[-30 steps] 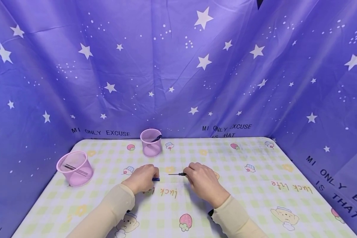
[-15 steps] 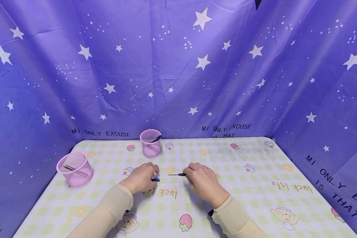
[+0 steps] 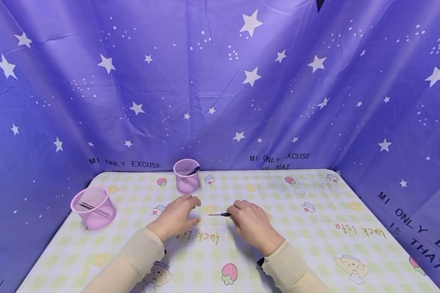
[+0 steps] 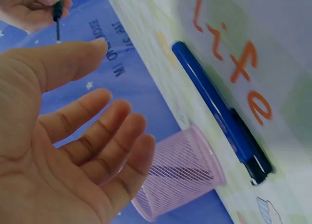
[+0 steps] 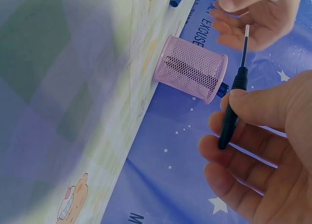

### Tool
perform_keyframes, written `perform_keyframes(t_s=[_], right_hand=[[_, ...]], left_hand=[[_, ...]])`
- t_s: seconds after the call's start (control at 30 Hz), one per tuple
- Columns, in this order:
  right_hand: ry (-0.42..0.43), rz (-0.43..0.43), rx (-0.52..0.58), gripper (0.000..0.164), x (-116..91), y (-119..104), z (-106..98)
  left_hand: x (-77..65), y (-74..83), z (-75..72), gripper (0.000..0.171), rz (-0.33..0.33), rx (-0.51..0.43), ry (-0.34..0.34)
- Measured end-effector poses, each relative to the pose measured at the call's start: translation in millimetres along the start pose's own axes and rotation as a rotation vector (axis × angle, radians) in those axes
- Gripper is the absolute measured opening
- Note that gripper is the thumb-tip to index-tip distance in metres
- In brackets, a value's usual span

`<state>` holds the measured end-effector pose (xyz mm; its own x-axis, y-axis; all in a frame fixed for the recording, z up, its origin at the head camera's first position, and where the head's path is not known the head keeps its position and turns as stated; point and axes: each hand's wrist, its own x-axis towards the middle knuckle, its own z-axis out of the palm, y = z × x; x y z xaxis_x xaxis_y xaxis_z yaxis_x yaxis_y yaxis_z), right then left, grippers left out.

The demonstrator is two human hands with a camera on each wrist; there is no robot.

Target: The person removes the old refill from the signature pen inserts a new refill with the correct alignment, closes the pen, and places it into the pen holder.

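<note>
My right hand point(image 3: 254, 226) pinches the black grip section point(image 5: 233, 107) of a pen between thumb and fingers, clear in the right wrist view. From it a thin refill point(image 3: 215, 214) sticks out leftward towards the other hand. My left hand point(image 3: 177, 215) holds nothing, its fingers spread and slightly bent. Below that hand, a blue pen barrel point(image 4: 209, 99) with a dark clip lies on the tablecloth in the left wrist view. The left hand hides this barrel in the head view.
A pink mesh cup point(image 3: 187, 185) with a dark pen point(image 3: 194, 171) leaning in it stands at the back. At the left, a wider pink mesh cup point(image 3: 100, 221) holds thin dark sticks point(image 3: 91, 208). Purple star curtains point(image 3: 220, 81) surround the checked tablecloth point(image 3: 286, 260).
My left hand has let go of the blue pen barrel, and its fingers have opened and shifted slightly away. The right hand keeps its grip on the pen section with hardly any movement.
</note>
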<state>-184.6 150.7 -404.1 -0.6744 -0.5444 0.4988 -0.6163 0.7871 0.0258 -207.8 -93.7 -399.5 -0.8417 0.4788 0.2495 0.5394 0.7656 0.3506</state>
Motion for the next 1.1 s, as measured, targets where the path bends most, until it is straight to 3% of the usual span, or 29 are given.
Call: perform_keyframes(t_s=[0.2,0.5,1.1], right_hand=[[0.006,-0.005,-0.002,0.01,0.2,-0.2,0.6],[0.0,-0.012,-0.014,0.011,-0.6,-2.2,2.5],[-0.012,-0.02,-0.009,0.008,-0.7,-3.6,3.9]], left_hand=[[-0.2,13.0,-0.8,0.038,0.041,-0.04,0.048],[-2.6,26.6,-0.5,0.035,0.069,-0.089,0.042],[-1.8,31.5,15.6,0.017,0.12,-0.091,0.089]])
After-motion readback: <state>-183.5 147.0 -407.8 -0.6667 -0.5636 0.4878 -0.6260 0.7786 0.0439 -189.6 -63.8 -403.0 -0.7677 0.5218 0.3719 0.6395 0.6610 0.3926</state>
